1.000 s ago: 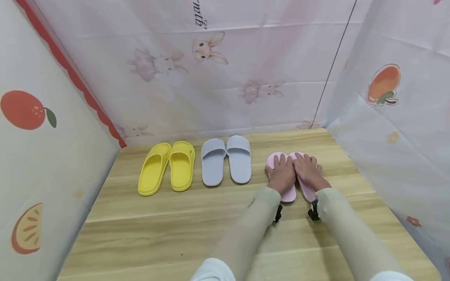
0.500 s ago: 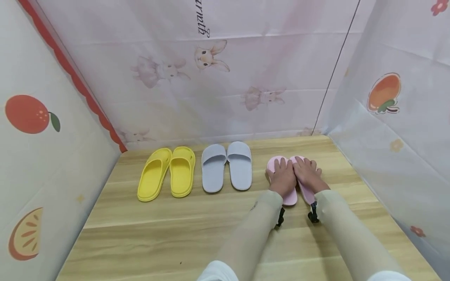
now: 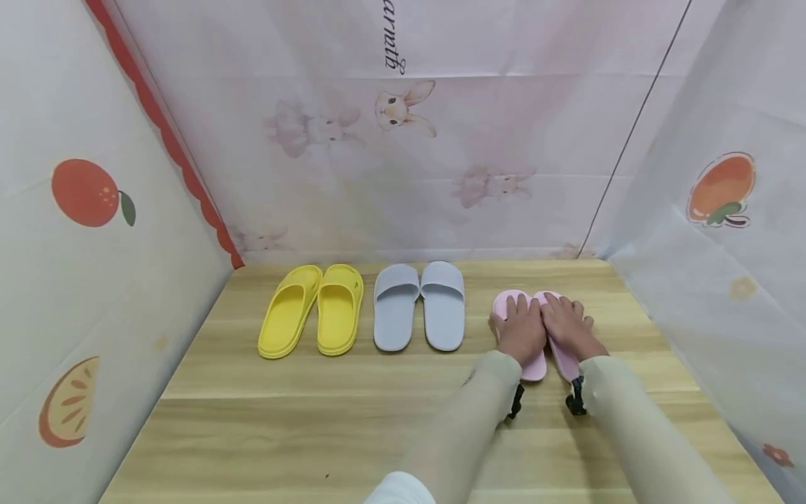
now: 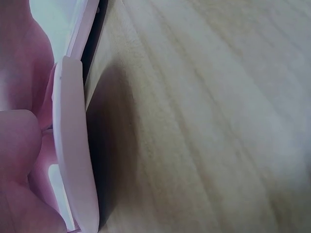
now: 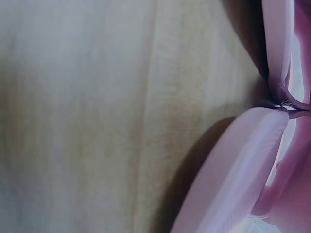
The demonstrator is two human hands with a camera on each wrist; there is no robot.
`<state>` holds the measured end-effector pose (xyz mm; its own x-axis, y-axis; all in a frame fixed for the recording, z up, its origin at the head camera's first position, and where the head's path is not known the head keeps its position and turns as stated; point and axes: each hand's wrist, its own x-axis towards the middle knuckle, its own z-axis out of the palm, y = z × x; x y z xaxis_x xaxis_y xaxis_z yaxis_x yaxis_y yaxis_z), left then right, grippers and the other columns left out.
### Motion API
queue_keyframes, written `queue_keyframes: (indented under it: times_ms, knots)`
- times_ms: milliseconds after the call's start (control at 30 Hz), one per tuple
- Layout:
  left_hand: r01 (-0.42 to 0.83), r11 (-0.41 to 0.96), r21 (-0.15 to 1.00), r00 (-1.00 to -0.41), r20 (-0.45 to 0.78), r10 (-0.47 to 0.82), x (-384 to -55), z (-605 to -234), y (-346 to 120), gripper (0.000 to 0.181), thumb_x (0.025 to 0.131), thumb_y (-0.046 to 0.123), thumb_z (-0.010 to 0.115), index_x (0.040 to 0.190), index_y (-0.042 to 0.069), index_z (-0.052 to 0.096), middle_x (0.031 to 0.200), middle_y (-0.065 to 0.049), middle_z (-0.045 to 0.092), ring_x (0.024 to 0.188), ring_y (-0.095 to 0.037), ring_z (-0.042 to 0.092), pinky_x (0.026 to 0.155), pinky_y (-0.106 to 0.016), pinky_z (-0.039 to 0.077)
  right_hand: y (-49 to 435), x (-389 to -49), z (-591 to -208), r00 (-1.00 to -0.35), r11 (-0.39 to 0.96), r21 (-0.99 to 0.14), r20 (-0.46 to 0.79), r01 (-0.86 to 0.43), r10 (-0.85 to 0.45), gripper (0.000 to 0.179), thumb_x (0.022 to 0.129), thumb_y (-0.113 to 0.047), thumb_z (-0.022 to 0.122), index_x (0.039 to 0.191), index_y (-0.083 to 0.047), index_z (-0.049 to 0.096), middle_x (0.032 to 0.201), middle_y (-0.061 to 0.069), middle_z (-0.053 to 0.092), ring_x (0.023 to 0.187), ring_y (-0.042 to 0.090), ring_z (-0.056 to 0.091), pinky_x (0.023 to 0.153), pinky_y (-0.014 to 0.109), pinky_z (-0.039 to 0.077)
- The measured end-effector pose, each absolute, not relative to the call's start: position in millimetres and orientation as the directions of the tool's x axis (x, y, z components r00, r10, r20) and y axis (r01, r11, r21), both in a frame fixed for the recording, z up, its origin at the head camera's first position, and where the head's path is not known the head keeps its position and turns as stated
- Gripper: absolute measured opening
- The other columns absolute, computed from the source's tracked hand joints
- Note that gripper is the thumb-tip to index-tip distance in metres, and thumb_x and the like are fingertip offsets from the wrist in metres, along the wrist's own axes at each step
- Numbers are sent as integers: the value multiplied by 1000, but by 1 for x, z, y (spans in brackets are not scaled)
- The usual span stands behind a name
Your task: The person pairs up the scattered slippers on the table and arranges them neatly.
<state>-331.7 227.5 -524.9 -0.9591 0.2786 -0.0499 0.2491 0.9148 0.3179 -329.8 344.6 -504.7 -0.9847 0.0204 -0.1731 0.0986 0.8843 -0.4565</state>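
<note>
A pair of pink slippers lies at the right of the wooden surface, toes toward the back wall. My left hand (image 3: 522,332) grips the left pink slipper (image 3: 536,369) over its upper, thumb along the outer side. Over the right pink slipper (image 3: 565,364), my right hand (image 3: 569,330) holds the upper with fingers reaching past its outer edge. Both uppers are mostly hidden under the hands. In the left wrist view a pale pink sole edge (image 4: 75,145) runs beside the fingers. The right wrist view has two pink soles (image 5: 233,179) meeting at an angle.
Left of the pink pair stand grey slippers (image 3: 444,318), then yellow slippers (image 3: 282,327), all with toes toward the back. Printed cloth walls (image 3: 352,203) close off the wooden surface (image 3: 283,434) at the back and both sides.
The head view has shifted, so the whole scene sits lower and further right. Both hands stay on the pink slippers, and all pairs keep their places.
</note>
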Motion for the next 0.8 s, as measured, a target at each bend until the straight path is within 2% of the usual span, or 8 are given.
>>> queue_keyframes:
  times_ms: [367,800]
  knots:
    - [251,913,322,-959,-49,281,-333,-520,227,51,109,40,23,159,33,29,168,5,22,156,-20,15,115,-66,23,347,-336,-509,-984,885,-452,-172,114,38,68,107,-46,12,160,-3,15,159,35,13,141,61,7,101,78,14]
    - [269,917,294,-959,-5,283,-350,-535,233,50,109,40,29,158,32,32,166,3,27,154,-21,21,111,-67,28,346,-346,-512,-986,871,-480,-164,107,32,70,107,-47,11,159,-1,15,158,35,16,139,61,9,100,77,12]
